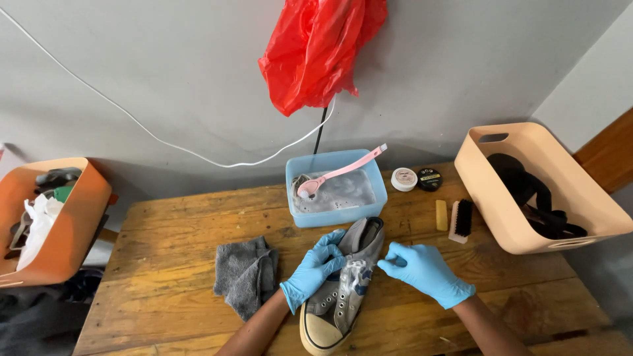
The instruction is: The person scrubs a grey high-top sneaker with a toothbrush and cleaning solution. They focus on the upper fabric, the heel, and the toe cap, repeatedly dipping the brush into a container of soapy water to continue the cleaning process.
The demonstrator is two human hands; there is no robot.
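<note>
On the worn wooden plank table (165, 224), seen from the head camera, we find a grey canvas lace-up sneaker with a cream rubber toe cap (343, 290) lying between the two gloved hands. The left hand (315, 269), in a blue disposable glove, is curled over the sneaker's side near the lacing, its fingers (333, 240) closed against the canvas. The right hand (422, 267), gloved alike, sits just beside the shoe, its fingertips (389, 264) pinched together on what appears to be a white lace end; we cannot tell this for certain.

Just outside the left fingers lies a crumpled grey cloth (245, 273). Beyond both sets of fingertips, toward the wall, stands a light blue rectangular plastic tub (303, 217) of cloudy water, with a pink long-handled brush (339, 173) resting across it. Past the right fingertips we see two small round tins, one white-lidded (403, 178) and one black-lidded (429, 178), then a small yellow block (441, 215) and a wooden brush with black bristles (461, 220).

Well apart from the right fingers stands a beige plastic basket (501, 217) holding dark items; well apart from the left fingers, an orange bin (72, 231). A red plastic bag (316, 53) hangs on the grey wall above.
</note>
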